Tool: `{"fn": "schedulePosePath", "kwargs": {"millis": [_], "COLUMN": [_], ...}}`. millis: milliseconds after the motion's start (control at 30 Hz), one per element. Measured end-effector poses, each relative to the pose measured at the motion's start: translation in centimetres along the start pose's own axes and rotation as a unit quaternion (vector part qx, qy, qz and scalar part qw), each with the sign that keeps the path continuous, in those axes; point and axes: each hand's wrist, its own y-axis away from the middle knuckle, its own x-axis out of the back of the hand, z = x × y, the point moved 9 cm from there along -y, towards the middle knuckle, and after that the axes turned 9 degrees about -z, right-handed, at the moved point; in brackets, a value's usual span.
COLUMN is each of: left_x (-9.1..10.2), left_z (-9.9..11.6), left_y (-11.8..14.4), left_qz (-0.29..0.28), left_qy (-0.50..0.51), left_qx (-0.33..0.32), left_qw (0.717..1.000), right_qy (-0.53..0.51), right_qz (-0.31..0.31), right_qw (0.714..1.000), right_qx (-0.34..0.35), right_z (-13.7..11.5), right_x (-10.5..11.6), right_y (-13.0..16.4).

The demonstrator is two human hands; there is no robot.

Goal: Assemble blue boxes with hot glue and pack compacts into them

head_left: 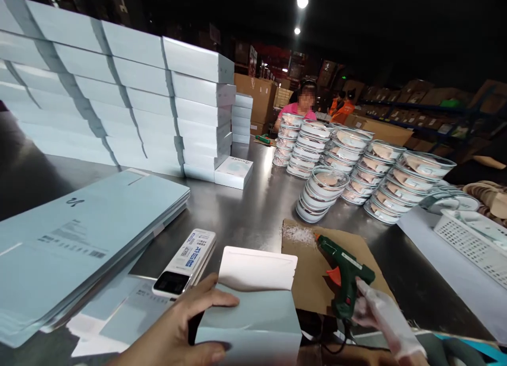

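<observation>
Left hand (pixel 178 329) is bare and clamped round the near-left corner of a half-folded pale blue box (pixel 253 318), thumb across the front wall and fingers curled along the side, so it's closed on the card. The box sits right at the near edge of the steel table (pixel 245 207), its white flap (pixel 257 268) standing open just beyond the fingers.

Right hand (pixel 380 313) wears a thin clear glove and is wrapped shut around the handle of a green glue gun (pixel 343 279). The nozzle points away from the palm, up and left, over a brown cardboard sheet (pixel 312 271) with crusty white glue bits at its far corner.

What I'd worry about: that nozzle is probably hot and the glove looks flimsy, so a drip onto the left fingers by the flap seems the likeliest mishap. Squeeze the thin card too hard and the wall could crease. The cord trails under the wrist and might snag.

Textures: matte smooth card, shiny brushed metal, hard plastic gun with an orange trigger. A white scanner-type gadget (pixel 186 263) lies just past the left thumb, flat blue sleeves (pixel 79 239) stacked further left. Well beyond the gun are stacks of round clear tubs (pixel 348 165).
</observation>
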Motion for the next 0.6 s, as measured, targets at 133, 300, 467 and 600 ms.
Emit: {"fn": "schedulePosePath", "kwargs": {"millis": [133,300,467,600], "left_x": [0.0,0.4,1.5,1.4], "left_z": [1.3,2.8,4.5,6.3], "left_y": [-0.4,-0.8,-0.1,-0.6], "left_qz": [0.002,0.088,0.222,0.161], "left_qy": [0.012,0.071,0.243,0.139], "left_qx": [-0.007,-0.043,-0.145,-0.158], "left_qw": [1.000,0.993,0.933,0.964], "right_qy": [0.031,0.007,0.122,0.259], "right_qz": [-0.028,-0.241,-0.252,-0.273], "right_qw": [0.996,0.940,0.899,0.822], "right_qx": [0.074,0.244,0.336,0.428], "right_z": [-1.0,-1.3,-1.5,-3.2], "right_x": [-3.0,-14.5,-16.9,-17.0], "right_y": [2.5,5.4,7.1,8.2]}}
